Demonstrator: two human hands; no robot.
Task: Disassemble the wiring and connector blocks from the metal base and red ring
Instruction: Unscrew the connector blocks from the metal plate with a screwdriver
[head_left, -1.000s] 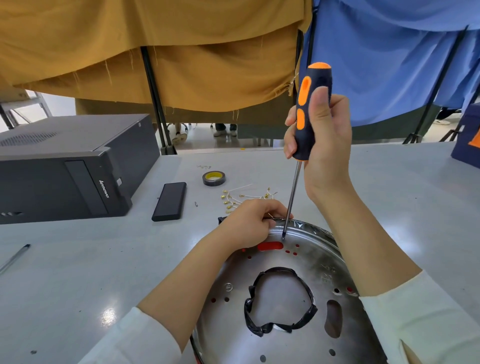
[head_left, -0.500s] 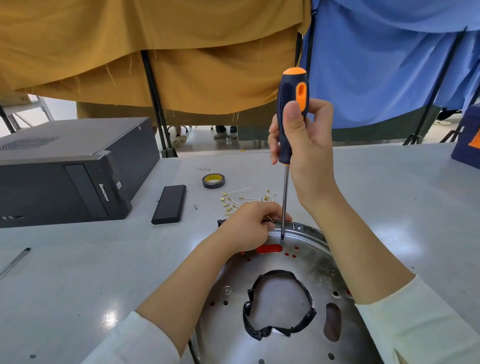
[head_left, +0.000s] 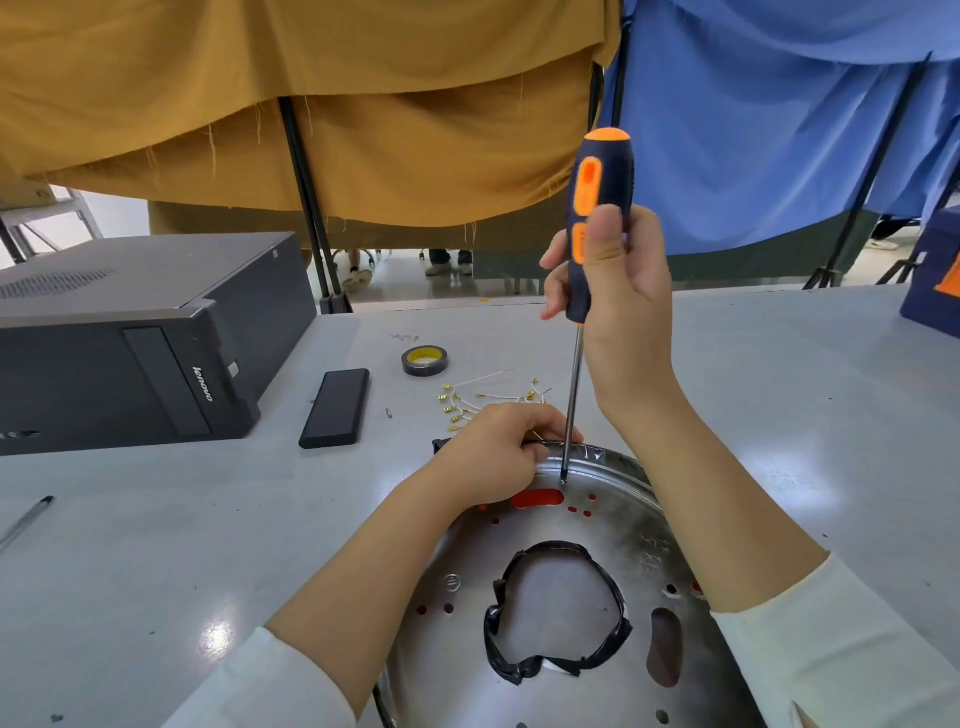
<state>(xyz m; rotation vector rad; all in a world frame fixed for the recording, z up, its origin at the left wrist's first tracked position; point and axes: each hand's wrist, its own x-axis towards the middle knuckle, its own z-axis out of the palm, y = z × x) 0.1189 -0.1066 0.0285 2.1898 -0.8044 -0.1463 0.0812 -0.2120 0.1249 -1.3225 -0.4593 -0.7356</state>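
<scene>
At the far left edge of the grey table (head_left: 156, 545) lies a pen (head_left: 26, 519), only partly in view. Behind it sits a dark desktop computer case (head_left: 130, 338) lying on its side, its front panel facing the camera. Just right of the case a flat black rectangular block (head_left: 336, 408) lies on the table, and beyond that a small roll of dark tape (head_left: 424, 360) with a yellow core. Nearer the middle, a loose scatter of thin white wires with brass terminals (head_left: 483, 397) rests on the table, just behind the left hand (head_left: 498, 452).

The left hand is curled over the far rim of the metal base (head_left: 639, 525), fingers clenched around the rim; whether they also pinch something small there cannot be told. The metal base is a shiny round perforated plate lying flat at the near middle of the table, between the two forearms. Red shows through an oblong slot and several small holes in it, which is the red ring (head_left: 537, 500) underneath. A loop of black tape-wrapped wiring (head_left: 550, 670) rims the large central opening.

The right hand (head_left: 618, 291) grasps the black and orange handle of a screwdriver (head_left: 597, 208), thumb pressed along it, the shaft nearly upright. Its tip touches the plate near the far rim, just right of the left hand's fingers
</scene>
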